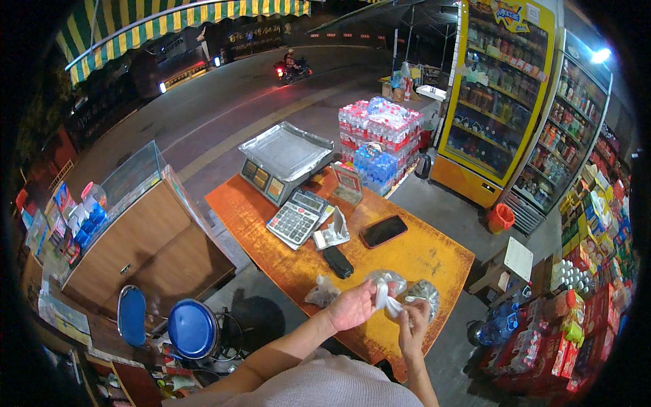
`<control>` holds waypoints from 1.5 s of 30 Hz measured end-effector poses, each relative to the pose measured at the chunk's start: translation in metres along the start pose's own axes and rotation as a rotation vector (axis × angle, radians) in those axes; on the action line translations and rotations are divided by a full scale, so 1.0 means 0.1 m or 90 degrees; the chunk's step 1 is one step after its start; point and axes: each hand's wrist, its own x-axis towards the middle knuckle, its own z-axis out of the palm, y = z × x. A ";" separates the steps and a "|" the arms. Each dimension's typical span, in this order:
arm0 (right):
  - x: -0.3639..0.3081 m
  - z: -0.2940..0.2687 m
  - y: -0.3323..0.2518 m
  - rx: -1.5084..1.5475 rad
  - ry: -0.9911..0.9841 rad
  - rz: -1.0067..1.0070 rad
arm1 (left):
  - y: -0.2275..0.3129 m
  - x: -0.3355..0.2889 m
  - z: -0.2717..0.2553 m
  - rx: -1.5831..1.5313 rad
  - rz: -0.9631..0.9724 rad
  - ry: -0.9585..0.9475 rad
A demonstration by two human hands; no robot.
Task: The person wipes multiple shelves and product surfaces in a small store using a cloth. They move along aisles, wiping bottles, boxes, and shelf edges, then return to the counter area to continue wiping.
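fingers of the left hand [352,306] are pinching the neck of a clear plastic bag [386,279], closing on it from the side. the right hand [412,322] is gripping the white twisted tail of that same bag, fingers curling shut around it. the bag is hanging between both hands, just above the near edge of the orange table [434,254]. a second small bag [424,292] is lying on the table just beside it, and a crumpled one [322,293] is sitting to the left. a black phone [383,230], a dark wallet [337,261] and a calculator [297,218] are resting farther back. risk: thin film is likely tearing if pulled too hard, and contents could be spilling off the near edge.
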 end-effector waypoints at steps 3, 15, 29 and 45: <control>0.01 -0.02 -0.18 -0.050 0.089 -0.050 | 0.04 0.03 0.06 0.035 0.046 -0.005; 0.16 0.20 -0.16 -0.216 0.074 -0.077 | -0.32 -0.07 0.04 -0.096 -0.068 -0.058; 0.02 0.15 -0.31 -0.071 -0.172 -0.138 | -0.19 -0.15 -0.11 0.524 0.011 0.268; -0.19 0.34 0.11 -0.404 -0.051 -0.199 | -0.36 -0.41 0.11 1.246 0.439 -0.126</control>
